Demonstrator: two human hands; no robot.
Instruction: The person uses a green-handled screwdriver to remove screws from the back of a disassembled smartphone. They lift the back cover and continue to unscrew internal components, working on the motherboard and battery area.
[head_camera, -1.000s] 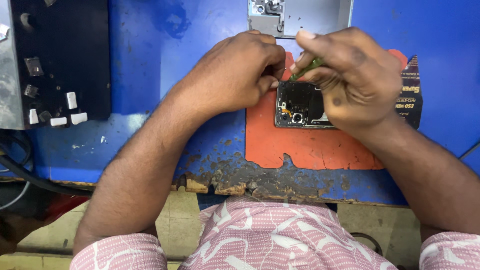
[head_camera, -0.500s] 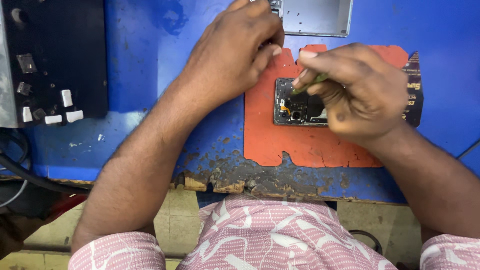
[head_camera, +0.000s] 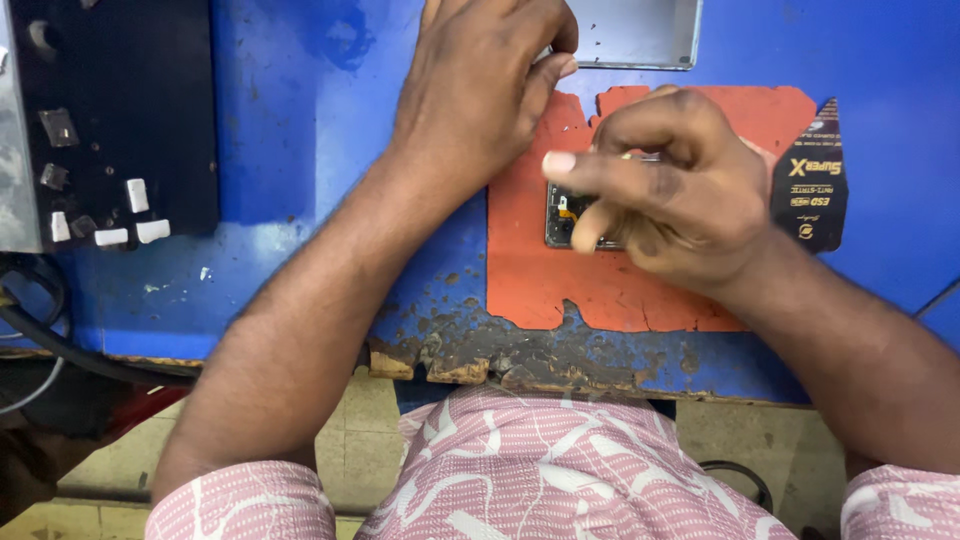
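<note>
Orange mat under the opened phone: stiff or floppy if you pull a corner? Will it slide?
Probably floppy: the orange mat lies thin and flat on the blue bench, its near edge ragged and cracked. It may tear there. Sliding looks unlikely, with the opened phone and right hand on it.

Hands (head_camera: 660, 190) over opened phone (head_camera: 562, 212) (orange mat (head_camera: 560, 285))

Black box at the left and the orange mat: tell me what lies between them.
In the head view, bare blue tabletop and the left forearm crossing it, between black box and orange mat.
</note>
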